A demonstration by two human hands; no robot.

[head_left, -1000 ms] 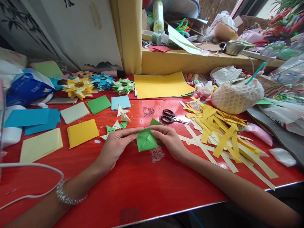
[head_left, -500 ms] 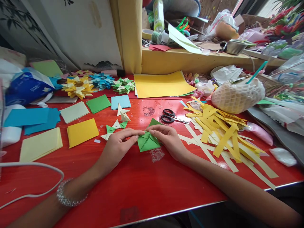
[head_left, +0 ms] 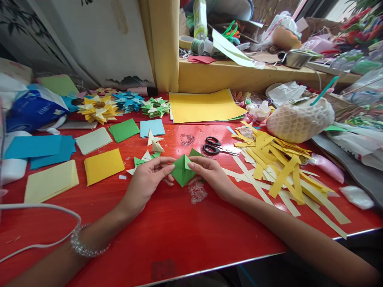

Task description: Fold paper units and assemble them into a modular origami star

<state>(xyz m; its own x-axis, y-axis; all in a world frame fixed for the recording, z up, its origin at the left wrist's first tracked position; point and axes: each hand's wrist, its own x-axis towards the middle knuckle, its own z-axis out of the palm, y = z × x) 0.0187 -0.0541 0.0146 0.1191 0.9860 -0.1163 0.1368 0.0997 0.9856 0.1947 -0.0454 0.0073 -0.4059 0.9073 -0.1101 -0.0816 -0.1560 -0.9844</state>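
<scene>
Head view: left hand and right hand are pinching a folded green paper between fingertips; scissors and yellow strips are lying nearby, obstructing nothing.

We work at a glossy red table. Left of our hands lie yellow, pale and blue paper squares; just beyond them, black scissors and small folded triangles. To the right sprawls a heap of yellow paper strips. Further back lie folded paper stars and yellow sheets.
</scene>
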